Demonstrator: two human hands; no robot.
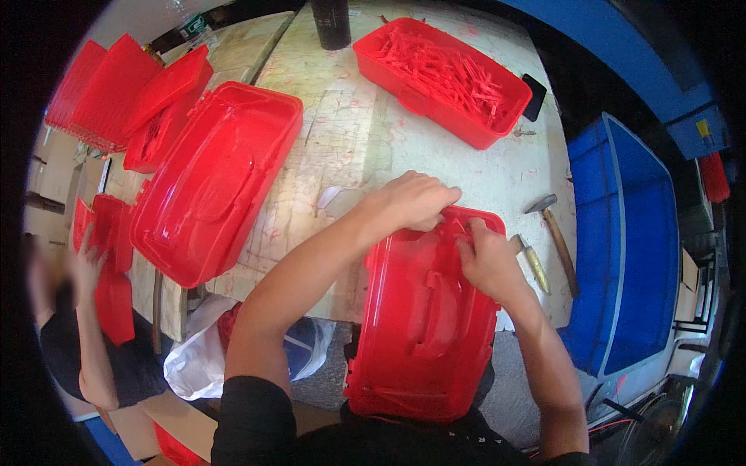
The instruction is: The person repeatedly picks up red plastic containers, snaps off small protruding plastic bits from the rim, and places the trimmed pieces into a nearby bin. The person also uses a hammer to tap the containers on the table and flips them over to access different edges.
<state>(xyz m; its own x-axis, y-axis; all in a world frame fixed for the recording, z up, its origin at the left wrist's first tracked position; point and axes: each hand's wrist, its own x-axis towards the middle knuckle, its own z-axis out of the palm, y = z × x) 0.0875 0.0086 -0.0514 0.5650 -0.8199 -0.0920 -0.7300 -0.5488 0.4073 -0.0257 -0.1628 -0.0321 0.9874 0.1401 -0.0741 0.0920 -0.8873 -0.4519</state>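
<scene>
A red plastic toolbox lid (435, 326) with a raised, handle-shaped part in its middle lies lengthwise in front of me. Its far end rests over the table edge and its near end reaches my body. My left hand (420, 203) is closed at the far rim, knuckles up, with its fingertips hidden. Curled over the far right corner, my right hand (491, 260) has its thumb and fingers bent on the lid just inside the rim. Whether a small part sits between the two hands cannot be made out.
A red bin (443, 81) of thin red plastic pieces stands at the back. Another red shell (217, 182) and stacked red parts (116, 93) are left. A hammer (556, 241), a yellow-handled knife (534, 264) and a blue crate (629, 248) lie right. A co-worker's hand (87, 268) holds red parts.
</scene>
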